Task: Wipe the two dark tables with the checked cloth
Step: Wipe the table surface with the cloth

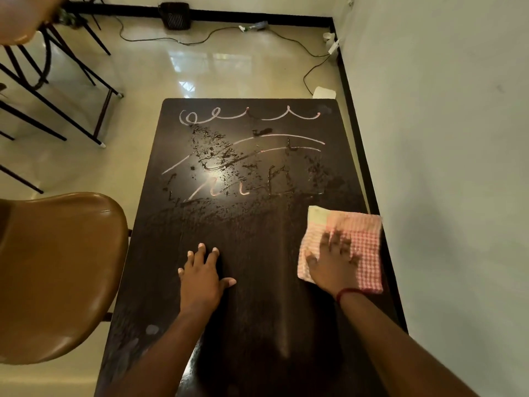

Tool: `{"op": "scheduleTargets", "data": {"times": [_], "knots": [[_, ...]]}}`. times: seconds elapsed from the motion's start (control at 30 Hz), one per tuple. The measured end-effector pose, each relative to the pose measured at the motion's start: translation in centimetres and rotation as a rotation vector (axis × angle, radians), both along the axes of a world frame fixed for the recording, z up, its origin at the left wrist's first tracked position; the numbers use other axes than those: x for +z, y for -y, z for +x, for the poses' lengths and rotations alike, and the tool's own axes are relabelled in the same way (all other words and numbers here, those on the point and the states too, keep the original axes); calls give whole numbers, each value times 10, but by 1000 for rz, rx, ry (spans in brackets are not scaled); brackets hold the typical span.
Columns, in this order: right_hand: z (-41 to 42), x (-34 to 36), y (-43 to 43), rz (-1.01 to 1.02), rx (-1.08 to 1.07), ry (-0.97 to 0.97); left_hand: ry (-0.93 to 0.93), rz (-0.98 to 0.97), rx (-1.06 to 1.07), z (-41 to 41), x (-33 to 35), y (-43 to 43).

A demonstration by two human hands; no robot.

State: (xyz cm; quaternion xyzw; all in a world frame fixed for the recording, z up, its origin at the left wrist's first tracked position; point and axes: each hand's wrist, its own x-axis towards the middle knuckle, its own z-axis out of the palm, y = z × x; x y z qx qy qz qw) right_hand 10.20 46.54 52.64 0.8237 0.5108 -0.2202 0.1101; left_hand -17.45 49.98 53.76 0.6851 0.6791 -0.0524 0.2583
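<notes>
A dark rectangular table (160, 253) fills the middle of the view, running away from me. White chalk-like scribbles (249, 116) and wet smears cover its far half; the near half looks wiped. The pink-and-white checked cloth (363, 239) lies flat near the table's right edge. My right hand (332, 259) presses flat on the cloth, fingers spread and blurred. My left hand (203, 276) rests flat on the bare tabletop to the left of the cloth, fingers apart, holding nothing. Only one table is in view.
A brown chair seat (57, 270) stands against the table's left side. More chairs with black legs (57, 90) stand at the far left. A white wall (443, 167) runs along the right. Cables (171, 40) and a black box (175, 15) lie on the glossy floor beyond.
</notes>
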Motion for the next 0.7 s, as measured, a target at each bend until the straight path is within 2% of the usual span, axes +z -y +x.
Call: {"op": "scheduleTargets", "data": {"times": [0.1, 0.2, 0.27, 0.37, 0.47, 0.57, 0.7], "knots": [[-46, -2, -22, 23, 136, -81, -4, -6, -4, 0, 0, 0], [-58, -3, -48, 13, 223, -125, 3, -9, -17, -4, 0, 1], [-42, -5, -58, 10, 173, -131, -3, -12, -49, -8, -1, 2], [-12, -11, -54, 52, -57, -100, 45, -44, -104, -19, 0, 2], [-11, -9, -27, 44, -80, -26, 157, 17, -109, -41, 8, -2], [-52, -4, 3, 21, -35, 55, 164, 160, -110, -71, 12, -3], [-143, -2, 20, 21, 194, -20, 167, 136, 52, -112, 9, 12]]}}
